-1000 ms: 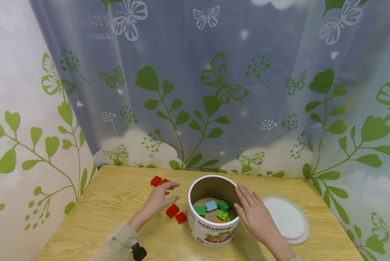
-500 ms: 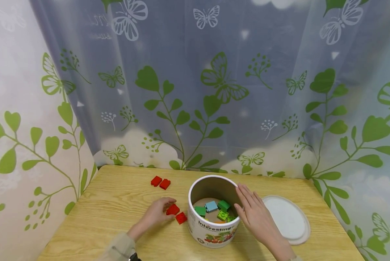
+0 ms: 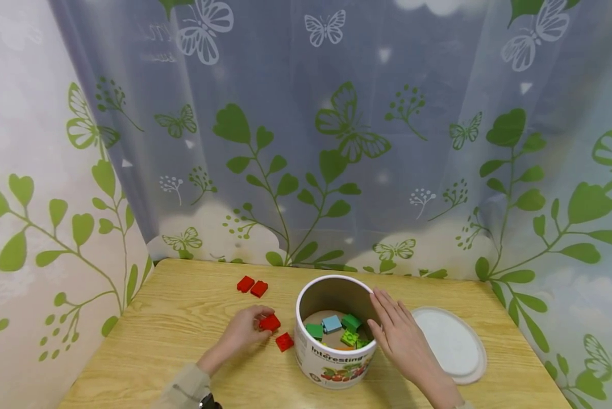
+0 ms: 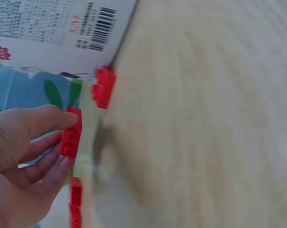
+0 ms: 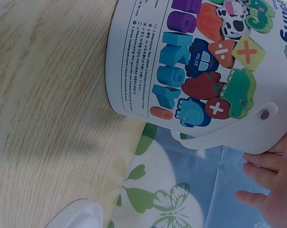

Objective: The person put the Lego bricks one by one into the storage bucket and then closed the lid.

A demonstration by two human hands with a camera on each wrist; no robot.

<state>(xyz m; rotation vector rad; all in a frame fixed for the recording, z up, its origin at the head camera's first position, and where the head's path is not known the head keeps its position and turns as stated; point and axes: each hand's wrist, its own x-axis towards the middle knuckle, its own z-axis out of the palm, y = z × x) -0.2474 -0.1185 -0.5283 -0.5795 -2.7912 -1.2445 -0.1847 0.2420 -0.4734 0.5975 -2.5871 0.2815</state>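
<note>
My left hand (image 3: 244,330) pinches a red toy brick (image 4: 71,133) between thumb and fingers, just left of the white bucket (image 3: 331,372). A second red brick (image 3: 284,342) lies on the table between that hand and the bucket. Farther back, two more red bricks (image 3: 252,286) sit side by side. Against the bucket's right rim rests my right hand (image 3: 405,341), its fingers straight. Inside the bucket are a light blue brick (image 3: 331,324), a dark green brick (image 3: 350,322) and several others, partly hidden by the near wall.
A round white lid (image 3: 451,343) lies on the wooden table (image 3: 193,295) to the right of the bucket, partly behind my right hand. The bucket has a white handle (image 5: 219,140) on its side. A patterned curtain (image 3: 285,142) hangs behind the table.
My left hand has come down from near the back red bricks to the front ones and taken hold of one, which has shifted slightly up and left. My right hand has stayed put.
</note>
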